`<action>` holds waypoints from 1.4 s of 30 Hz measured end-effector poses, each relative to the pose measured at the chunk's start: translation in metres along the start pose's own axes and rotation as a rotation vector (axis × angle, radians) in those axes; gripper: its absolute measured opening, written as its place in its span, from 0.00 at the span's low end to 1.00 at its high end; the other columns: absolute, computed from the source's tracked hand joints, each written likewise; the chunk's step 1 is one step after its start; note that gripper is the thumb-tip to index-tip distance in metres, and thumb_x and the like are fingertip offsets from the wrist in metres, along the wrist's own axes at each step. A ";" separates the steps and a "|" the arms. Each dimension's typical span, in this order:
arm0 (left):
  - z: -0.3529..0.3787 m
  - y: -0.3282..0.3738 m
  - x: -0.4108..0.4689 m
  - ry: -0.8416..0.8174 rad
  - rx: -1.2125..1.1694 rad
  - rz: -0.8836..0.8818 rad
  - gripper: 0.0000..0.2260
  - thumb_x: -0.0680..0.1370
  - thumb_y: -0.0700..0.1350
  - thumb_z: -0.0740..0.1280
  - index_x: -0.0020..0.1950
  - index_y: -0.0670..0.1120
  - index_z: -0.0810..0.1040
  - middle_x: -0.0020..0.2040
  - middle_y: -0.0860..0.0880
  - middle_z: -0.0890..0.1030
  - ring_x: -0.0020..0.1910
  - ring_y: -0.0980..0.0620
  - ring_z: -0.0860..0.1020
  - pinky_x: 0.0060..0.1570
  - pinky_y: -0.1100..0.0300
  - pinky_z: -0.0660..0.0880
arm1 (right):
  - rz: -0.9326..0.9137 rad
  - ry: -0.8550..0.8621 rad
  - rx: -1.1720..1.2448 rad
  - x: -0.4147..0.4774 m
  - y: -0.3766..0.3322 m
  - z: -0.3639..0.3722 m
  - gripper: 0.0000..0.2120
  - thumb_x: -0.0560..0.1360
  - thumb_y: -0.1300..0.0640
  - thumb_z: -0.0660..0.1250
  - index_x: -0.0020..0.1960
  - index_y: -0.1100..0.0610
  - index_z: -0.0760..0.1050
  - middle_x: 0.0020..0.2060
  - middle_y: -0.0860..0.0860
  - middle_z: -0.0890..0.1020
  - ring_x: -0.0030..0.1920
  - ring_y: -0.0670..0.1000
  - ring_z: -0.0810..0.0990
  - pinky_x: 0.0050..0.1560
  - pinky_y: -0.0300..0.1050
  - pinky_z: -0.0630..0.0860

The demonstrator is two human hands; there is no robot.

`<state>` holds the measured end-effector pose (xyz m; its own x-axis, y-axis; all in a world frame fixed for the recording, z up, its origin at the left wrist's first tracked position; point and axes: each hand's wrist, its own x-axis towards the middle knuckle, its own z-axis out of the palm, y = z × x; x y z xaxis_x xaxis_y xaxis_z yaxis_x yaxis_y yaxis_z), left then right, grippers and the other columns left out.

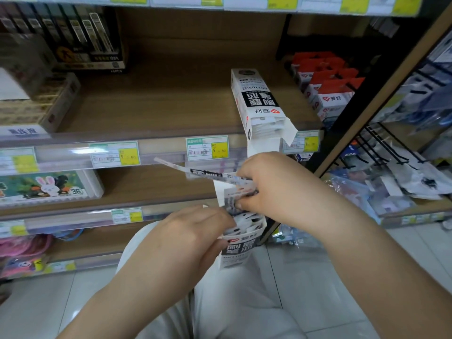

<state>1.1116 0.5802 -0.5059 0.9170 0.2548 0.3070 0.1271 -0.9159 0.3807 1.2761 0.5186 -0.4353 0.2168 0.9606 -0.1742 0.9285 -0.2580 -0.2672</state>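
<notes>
Open black-and-white box (241,250) held upright low in front of the shelves, over the lap, clasped at its left side by the left hand (190,241), with curled fingers (217,218) lying across its open mouth and the thumb pressed on its printed face. Right above it, the right hand (276,184), fingers (247,204) bent and pinched tight on a small bunch of flat packets (232,201) standing half out of the box. One thin packet (195,172) caught at the top of the same pinch, sticking out sideways to the left, edge-on. Further back, a second box (256,99) of the same kind lying flat on the wooden shelf (159,101), its opened flap hanging over the front edge just above the right hand. A row of red-topped cartons (327,86) just to its right; yellow price tags (208,148) along the shelf rail.
</notes>
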 end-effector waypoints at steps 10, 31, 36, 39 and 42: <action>-0.001 -0.006 -0.008 0.010 -0.036 -0.036 0.09 0.74 0.50 0.61 0.54 0.54 0.72 0.48 0.56 0.80 0.46 0.51 0.80 0.41 0.58 0.76 | -0.075 -0.001 -0.062 0.003 -0.008 0.004 0.18 0.72 0.57 0.67 0.30 0.53 0.60 0.38 0.49 0.70 0.44 0.55 0.74 0.41 0.48 0.74; -0.003 -0.009 -0.007 0.032 0.019 -0.026 0.08 0.74 0.50 0.60 0.53 0.54 0.72 0.48 0.55 0.81 0.45 0.52 0.80 0.40 0.58 0.76 | 0.052 0.051 -0.286 0.012 -0.006 0.020 0.12 0.71 0.62 0.68 0.34 0.55 0.66 0.31 0.48 0.66 0.31 0.50 0.66 0.26 0.39 0.53; -0.002 -0.010 -0.010 0.047 -0.010 -0.008 0.08 0.74 0.49 0.62 0.53 0.53 0.73 0.49 0.56 0.79 0.46 0.52 0.80 0.37 0.58 0.78 | 0.044 0.051 -0.292 0.007 -0.004 0.026 0.06 0.69 0.64 0.67 0.44 0.56 0.74 0.43 0.49 0.75 0.45 0.54 0.74 0.28 0.38 0.54; 0.001 -0.008 -0.011 0.066 -0.017 0.005 0.09 0.74 0.48 0.62 0.53 0.53 0.73 0.51 0.57 0.74 0.47 0.52 0.79 0.40 0.58 0.77 | 0.040 0.041 -0.285 0.002 0.000 0.029 0.10 0.68 0.64 0.68 0.47 0.54 0.77 0.45 0.49 0.77 0.48 0.54 0.75 0.29 0.37 0.57; 0.001 -0.006 -0.009 0.079 -0.008 0.017 0.08 0.73 0.48 0.62 0.52 0.52 0.75 0.50 0.57 0.76 0.46 0.53 0.79 0.42 0.57 0.75 | 0.025 0.016 -0.268 -0.001 0.002 0.028 0.10 0.69 0.63 0.67 0.49 0.54 0.77 0.48 0.50 0.77 0.49 0.55 0.75 0.35 0.39 0.65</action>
<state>1.1030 0.5828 -0.5120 0.8861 0.2636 0.3812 0.1090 -0.9179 0.3815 1.2693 0.5144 -0.4618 0.2437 0.9562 -0.1623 0.9690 -0.2472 -0.0017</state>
